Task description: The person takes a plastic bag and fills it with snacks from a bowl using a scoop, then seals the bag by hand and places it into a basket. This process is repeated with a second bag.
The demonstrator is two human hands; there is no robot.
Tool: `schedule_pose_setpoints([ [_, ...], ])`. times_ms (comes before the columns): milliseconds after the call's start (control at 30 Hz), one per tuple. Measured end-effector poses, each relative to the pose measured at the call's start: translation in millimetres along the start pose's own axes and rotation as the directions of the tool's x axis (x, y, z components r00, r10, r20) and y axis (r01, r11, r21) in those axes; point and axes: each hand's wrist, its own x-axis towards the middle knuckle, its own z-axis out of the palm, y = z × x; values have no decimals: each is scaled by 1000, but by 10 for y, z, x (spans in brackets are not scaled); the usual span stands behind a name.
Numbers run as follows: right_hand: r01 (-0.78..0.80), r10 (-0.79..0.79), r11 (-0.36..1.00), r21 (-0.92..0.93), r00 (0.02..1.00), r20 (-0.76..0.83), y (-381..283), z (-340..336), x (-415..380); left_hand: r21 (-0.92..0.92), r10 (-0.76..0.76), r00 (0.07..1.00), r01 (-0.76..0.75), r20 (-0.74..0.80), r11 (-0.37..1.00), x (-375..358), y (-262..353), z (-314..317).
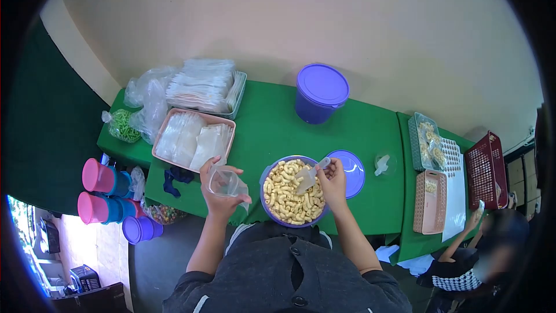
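My left hand (219,191) is wrapped round a clear plastic cup (223,182), its wide mouth facing up, with a thin see-through flap hanging beside the fingers. In front of my body stands a round purple tub (264,202) full of pale yellow, curved macaroni-like snacks (289,194). Over the tub's right side, my right hand (332,182) grips the handle of a translucent scoop (306,179), whose blade rests among the snacks. Right of that hand, a purple lid (354,173) lies flat on the green cloth, partly hidden by the hand.
Left are a pink basket (155,149) and a grey basket (239,97) of clear bags. A lidded purple bucket (315,104) stands behind. Right are snack baskets (420,203) and a maroon crate (485,168), where another person (492,249) sits. Stacked tubs (98,177) stand lower left.
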Motion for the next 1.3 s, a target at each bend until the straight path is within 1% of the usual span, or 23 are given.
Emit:
schedule_pose_setpoints([
  [67,81,-72,995,-52,985,154,-104,-66,38,-110,-3,1000,7,31,994,-9,-7,-15],
  [167,177,-155,978,-112,971,184,-313,-135,97,-144,-25,998,33,59,989,-22,-72,-41],
  [200,175,-152,978,-115,971,185,-348,-132,125,-145,-28,998,37,59,989,-28,-107,-57],
  [267,192,-196,981,42,969,153,-404,-117,215,27,-47,991,44,123,999,-31,-167,-86],
  [300,174,-193,977,123,968,160,-363,-89,271,26,-47,991,44,122,999,-28,-160,-63],
  [433,140,-183,973,186,953,240,-202,81,473,63,-78,987,70,142,996,-10,-96,9],
  [500,8,-89,981,194,907,411,-127,160,521,82,-95,982,83,163,993,-3,-64,-2],
  [533,6,-87,981,194,906,414,-108,162,565,96,-117,977,101,179,990,5,-40,-11],
  [600,-101,56,994,48,824,564,-70,138,635,113,-142,970,121,196,986,8,-41,-26],
  [633,-105,60,993,49,825,562,-11,140,622,119,-133,973,112,191,987,10,-60,-29],
  [700,-58,114,993,-107,738,665,80,157,564,125,-125,974,102,189,987,22,-71,-22],
  [733,-60,116,993,-106,739,664,91,156,541,148,-141,972,114,186,982,28,-60,-15],
  [800,-147,172,985,-89,799,577,97,152,500,171,-160,970,129,181,977,50,-9,15],
  [867,-178,174,983,-44,829,532,184,131,444,183,-285,944,254,166,950,86,72,68],
  [900,-205,177,979,4,857,484,198,128,420,184,-285,944,254,166,949,79,16,60],
  [933,-206,177,979,6,857,483,206,118,401,248,-255,951,208,173,946,69,-88,49],
  [967,-236,204,971,25,883,423,210,97,382,309,-225,957,161,185,937,63,-150,51],
  [1000,-265,231,963,47,903,362,198,80,369,308,-225,956,159,190,938,67,-136,66],
  [1033,-266,232,963,49,904,358,190,53,369,303,-255,948,190,189,934,71,-109,84],
  [1100,-355,305,921,162,914,269,152,-10,377,300,-284,940,220,190,928,80,-91,115],
  [1167,-390,338,897,208,908,246,74,-60,371,408,-226,950,122,217,905,96,-99,145],
  [1233,-421,371,871,254,902,222,84,-132,379,417,-226,947,115,228,902,92,-120,163],
  [1300,-502,412,744,440,864,290,160,-216,399,426,-227,945,108,238,898,96,-106,182],
])
